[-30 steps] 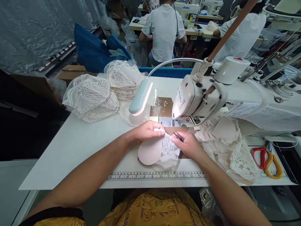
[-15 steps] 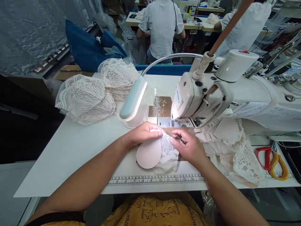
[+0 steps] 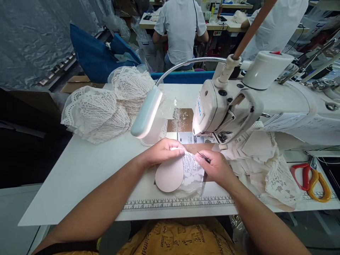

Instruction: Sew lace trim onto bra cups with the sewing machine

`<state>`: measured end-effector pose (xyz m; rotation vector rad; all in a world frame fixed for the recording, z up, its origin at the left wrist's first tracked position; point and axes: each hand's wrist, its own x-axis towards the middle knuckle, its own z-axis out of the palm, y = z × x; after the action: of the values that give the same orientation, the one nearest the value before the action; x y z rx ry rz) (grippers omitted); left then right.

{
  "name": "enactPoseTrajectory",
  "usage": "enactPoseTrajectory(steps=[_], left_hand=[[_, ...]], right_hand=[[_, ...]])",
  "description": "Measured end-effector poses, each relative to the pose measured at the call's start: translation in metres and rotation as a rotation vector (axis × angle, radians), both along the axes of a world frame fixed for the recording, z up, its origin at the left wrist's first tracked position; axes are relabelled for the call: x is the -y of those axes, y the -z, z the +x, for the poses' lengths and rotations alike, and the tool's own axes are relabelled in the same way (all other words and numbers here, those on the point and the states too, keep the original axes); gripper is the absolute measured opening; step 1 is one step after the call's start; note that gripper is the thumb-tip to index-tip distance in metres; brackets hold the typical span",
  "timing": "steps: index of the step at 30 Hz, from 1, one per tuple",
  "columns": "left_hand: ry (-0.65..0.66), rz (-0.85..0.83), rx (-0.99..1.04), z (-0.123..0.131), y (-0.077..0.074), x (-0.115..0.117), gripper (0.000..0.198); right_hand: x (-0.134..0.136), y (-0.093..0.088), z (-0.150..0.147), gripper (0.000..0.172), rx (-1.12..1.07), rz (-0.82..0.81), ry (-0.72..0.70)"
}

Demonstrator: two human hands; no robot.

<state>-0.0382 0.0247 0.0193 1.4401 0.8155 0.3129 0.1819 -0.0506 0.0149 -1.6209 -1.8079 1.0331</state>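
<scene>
My left hand (image 3: 170,151) is closed on the top of a pale pink bra cup (image 3: 169,176), thumb on top and fingers behind. White lace (image 3: 193,170) joins or lies along the cup's right side and hangs toward the table's front edge. At the lace's upper right edge, my right hand (image 3: 214,165) is closed around a small, dark, pointed metal tool (image 3: 204,157); its exact kind is too small to make out. The thumb of that hand touches the lace edge. Just beyond both hands is the needle plate (image 3: 186,137) of the sewing machine (image 3: 212,102).
Piles of lace cups (image 3: 92,109) stand at the left back. A lamp (image 3: 147,112) on a bendy neck hangs over the white table (image 3: 87,163). Right of my hand lie more lace pieces (image 3: 281,177) and red-and-yellow-handled scissors (image 3: 310,180). A printed ruler (image 3: 177,204) runs along the front. Two people sit beyond.
My right hand's fingers have closed in, and its thumb now meets the lace edge. The dark tool has shifted slightly in the grip. The whole view has moved a little.
</scene>
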Motion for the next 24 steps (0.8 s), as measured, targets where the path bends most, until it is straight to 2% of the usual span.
enactPoseTrajectory(steps=[3, 7, 11, 15, 18, 21, 24], left_hand=[[0.002, 0.103, -0.031, -0.002, 0.001, -0.002, 0.037], [-0.032, 0.229, -0.108, -0.008, 0.005, -0.005, 0.05], [-0.032, 0.27, -0.145, -0.009, 0.008, -0.005, 0.047], [-0.048, 0.279, -0.14, -0.004, 0.008, -0.006, 0.046], [-0.027, 0.33, -0.184, 0.003, 0.003, -0.012, 0.045], [0.021, 0.44, -0.239, 0.012, -0.004, -0.024, 0.039], [0.076, 0.579, -0.329, 0.019, -0.011, -0.036, 0.032]], right_hand=[[-0.001, 0.0, 0.005, 0.024, 0.044, 0.063, 0.066], [-0.003, 0.0, 0.011, 0.027, 0.117, 0.156, 0.178], [-0.004, -0.001, 0.012, 0.028, 0.17, 0.209, 0.159], [-0.003, -0.005, 0.015, 0.03, 0.216, 0.209, 0.08], [-0.001, -0.012, 0.017, 0.028, 0.259, 0.169, -0.08], [0.0, -0.019, 0.016, 0.034, 0.362, 0.152, -0.283], [-0.003, -0.017, 0.014, 0.043, 0.496, 0.159, -0.344]])
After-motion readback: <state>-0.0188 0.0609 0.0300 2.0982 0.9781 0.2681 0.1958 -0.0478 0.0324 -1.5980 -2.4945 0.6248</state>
